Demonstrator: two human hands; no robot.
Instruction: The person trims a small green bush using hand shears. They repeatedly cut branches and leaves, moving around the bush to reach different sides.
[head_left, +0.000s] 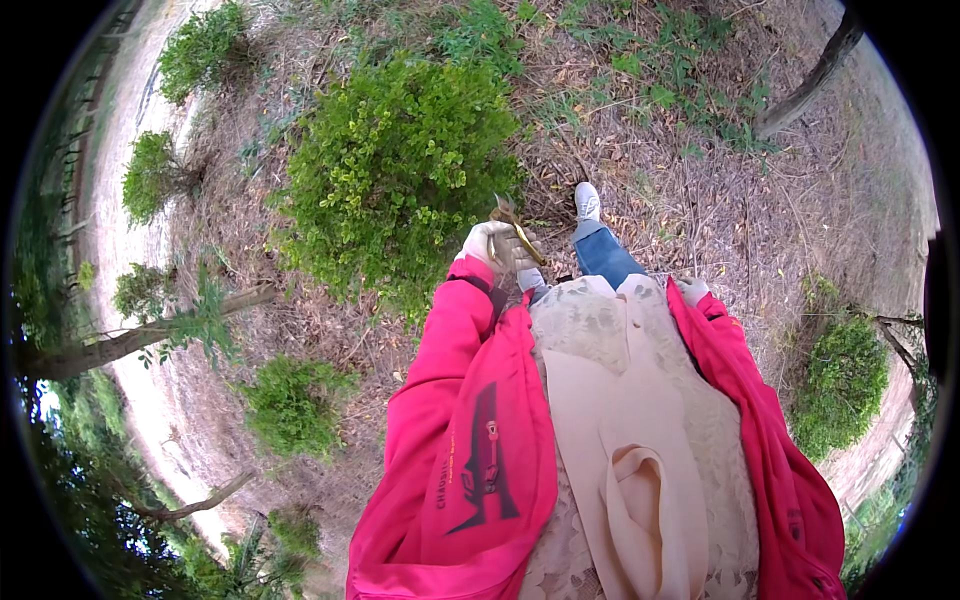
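Observation:
My left hand (481, 241), in a pale glove, is closed around a pair of pruning shears (528, 244) with yellowish handles. Their metal blades point away from me, close to the near right side of a large leafy green shrub (405, 172). On the other side of my body, my right hand (688, 290) hangs beside the edge of my pink jacket (750, 405). The jacket partly covers that hand, so its fingers and anything in them cannot be made out.
Smaller shrubs (298, 405) grow to the left, and another shrub (840, 386) stands at right. Slim tree trunks rise at left (150, 337) and upper right (810, 79). Dry leaves and twigs cover the ground (652, 195) around my shoe (587, 201). A pale path (112, 202) runs along the left.

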